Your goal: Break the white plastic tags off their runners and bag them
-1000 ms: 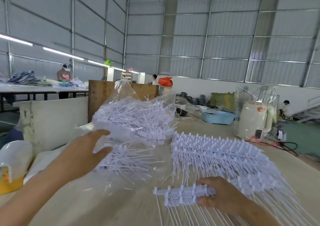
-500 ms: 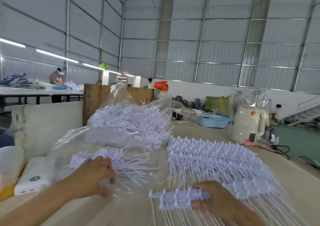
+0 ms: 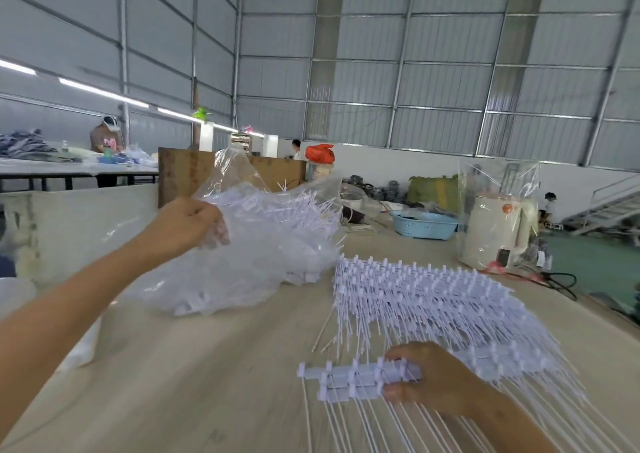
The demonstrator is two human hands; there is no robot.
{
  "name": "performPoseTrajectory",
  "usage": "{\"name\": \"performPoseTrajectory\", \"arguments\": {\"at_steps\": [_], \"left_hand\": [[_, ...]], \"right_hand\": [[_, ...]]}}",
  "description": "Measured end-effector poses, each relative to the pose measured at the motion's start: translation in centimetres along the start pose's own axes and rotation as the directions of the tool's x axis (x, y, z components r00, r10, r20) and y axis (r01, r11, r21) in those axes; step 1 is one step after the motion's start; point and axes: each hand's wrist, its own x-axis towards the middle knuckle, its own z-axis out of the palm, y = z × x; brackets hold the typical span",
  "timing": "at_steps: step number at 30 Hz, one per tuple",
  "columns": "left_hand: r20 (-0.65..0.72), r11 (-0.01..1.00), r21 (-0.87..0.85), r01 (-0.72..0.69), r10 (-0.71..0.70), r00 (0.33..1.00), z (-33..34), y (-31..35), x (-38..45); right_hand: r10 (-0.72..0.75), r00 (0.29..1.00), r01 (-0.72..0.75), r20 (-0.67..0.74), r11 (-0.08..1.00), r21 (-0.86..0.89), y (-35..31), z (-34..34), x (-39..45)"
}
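Hands: left hand (image 3: pixel 187 225) curled, gripping the bag (image 3: pixel 242 255) film at its upper left edge, lifted above the table (image 3: pixel 207 383); right hand (image 3: pixel 436 380) curled round a runner strip (image 3: pixel 346 380), thumb under, fingers over, low on the table.
Bag: clear, holds loose white tags; sits left of and behind the stack (image 3: pixel 433 300), just beside it.
Stack: tags on runners, fanned, thin stems trailing toward the viewer and right; strip in the right hand lies at the stack's near edge, partly blurred.
Key relation: strip's long axis runs left-right; its free end points toward the bag, which lies up-left of it across bare table. Right hand nearer the stack, left nearer the bag.
Judgement: bag mouth not plainly visible; left hand probably holding it open for the next batch.
Change: half a second ago the left hand lay low at the bag's near side; now it is raised, pulling film up. Right hand and strip unchanged.
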Motion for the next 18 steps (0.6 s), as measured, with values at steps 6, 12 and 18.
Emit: {"name": "performPoseTrajectory", "arguments": {"at_steps": [6,12,18], "left_hand": [[0.541,0.978,0.168,-0.121,0.011,0.841,-0.6,0.6,-3.5],[0.328,0.587,0.767,-0.259,-0.012,0.945,1.4,-4.3,-5.4],[0.166,0.506,0.855,-0.112,-0.062,0.984,0.5,-6.2,-6.0]], "right_hand": [[-0.012,1.0,0.014,0.01,0.971,-0.238,-3.1,-1.2,0.9],[-0.116,0.993,0.105,-0.033,0.966,-0.238,-6.2,1.8,2.4],[-0.139,0.99,0.134,-0.015,0.974,-0.182,-5.1,2.1,2.6]]}}
